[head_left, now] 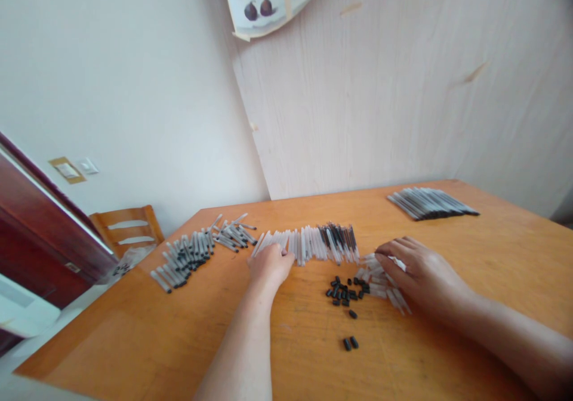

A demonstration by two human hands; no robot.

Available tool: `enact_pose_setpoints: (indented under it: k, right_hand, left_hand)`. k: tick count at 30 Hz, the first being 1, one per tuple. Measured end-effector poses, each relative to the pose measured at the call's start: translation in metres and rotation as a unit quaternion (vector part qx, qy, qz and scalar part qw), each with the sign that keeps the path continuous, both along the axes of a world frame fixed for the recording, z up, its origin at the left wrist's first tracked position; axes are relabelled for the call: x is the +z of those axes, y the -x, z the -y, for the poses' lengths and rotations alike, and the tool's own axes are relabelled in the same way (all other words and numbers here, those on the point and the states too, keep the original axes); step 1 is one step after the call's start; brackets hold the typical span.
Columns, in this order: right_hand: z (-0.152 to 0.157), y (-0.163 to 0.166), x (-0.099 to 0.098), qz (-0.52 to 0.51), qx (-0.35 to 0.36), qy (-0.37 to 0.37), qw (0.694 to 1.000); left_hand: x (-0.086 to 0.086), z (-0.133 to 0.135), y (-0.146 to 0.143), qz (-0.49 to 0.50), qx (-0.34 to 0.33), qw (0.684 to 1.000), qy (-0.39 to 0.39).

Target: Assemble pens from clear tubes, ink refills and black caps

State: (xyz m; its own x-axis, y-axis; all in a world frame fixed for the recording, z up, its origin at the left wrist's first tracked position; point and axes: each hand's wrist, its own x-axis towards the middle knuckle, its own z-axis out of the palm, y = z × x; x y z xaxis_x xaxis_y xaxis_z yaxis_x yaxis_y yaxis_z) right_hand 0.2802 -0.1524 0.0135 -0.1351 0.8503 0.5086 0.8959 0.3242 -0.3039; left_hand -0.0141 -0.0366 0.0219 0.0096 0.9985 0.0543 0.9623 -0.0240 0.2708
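My left hand (273, 264) rests on the left part of a row of clear pen barrels (308, 246), its fingers curled in and the thumb against them. What those fingertips hold, if anything, is hidden. Over a loose pile of clear plastic tubes (379, 283) is my right hand (418, 270), thumb and fingers closed around a whitish clear tube (398, 263) that shows partly. Thin dark pen refills (338, 240) lie at the row's right end. Between the hands, nearer me, are small black cylindrical pieces (344, 292), with a few lying apart from the cluster.
Translucent pen parts with black ends (188, 255) lie in piles on the left of the wooden table (308, 359). A neat fan of dark-tipped pens (430, 203) lies at the far right. A wooden chair (128, 225) stands beyond the left edge; a wall is behind.
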Motion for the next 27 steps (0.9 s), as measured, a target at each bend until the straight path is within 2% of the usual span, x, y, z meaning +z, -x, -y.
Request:
enact_pose_setpoints:
  k: [12, 18, 21, 24, 27]
  right_hand:
    - [0.0, -0.001, -0.001, -0.003, 0.003, -0.008, 1.0]
    - [0.0, -0.001, 0.0, 0.001, -0.002, -0.001, 1.0]
    - [0.0, -0.001, 0.0, 0.007, -0.003, 0.004, 1.0]
    - [0.0, -0.001, 0.0, 0.009, -0.001, 0.002, 1.0]
    - [0.0, -0.001, 0.001, 0.006, 0.001, 0.0, 1.0]
  left_hand:
    - [0.001, 0.002, 0.008, -0.026, -0.013, 0.999, -0.013]
    - [0.003, 0.006, 0.006, -0.07, -0.028, 0.997, -0.028]
    - [0.005, 0.005, 0.006, -0.075, -0.014, 0.997, -0.033]
    - [0.009, 0.004, 0.009, -0.047, 0.017, 0.998, -0.049]
    - [0.013, 0.004, 0.009, 0.064, 0.014, 0.996, -0.065]
